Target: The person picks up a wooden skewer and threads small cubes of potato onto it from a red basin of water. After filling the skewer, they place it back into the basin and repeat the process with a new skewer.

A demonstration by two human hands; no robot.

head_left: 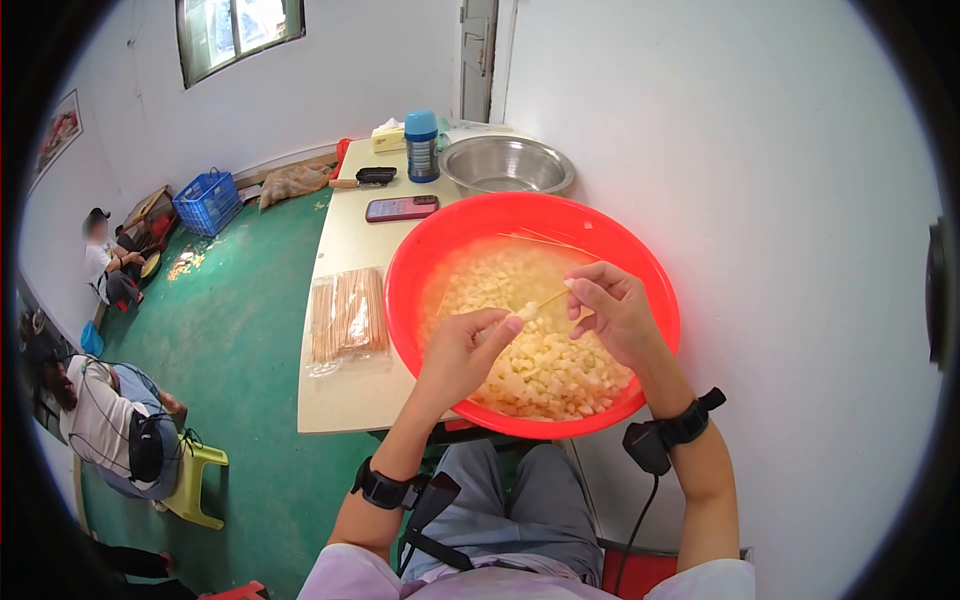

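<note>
Perhaps the cream-coloured tabletop, left of centre, gives limited support: the large round red plastic basin seems to overhang its near edge, so a leaning forearm could tip it. At mid-frame, the thin pale stick could prick the left fingertips if pushed through too hard, or split the small pale chunk if angled badly. Over the basin's pale cubes, the left hand pinches that chunk between thumb and forefinger; right of it, the right hand grips the stick's other end, its remaining fingers loosely curled.
</note>
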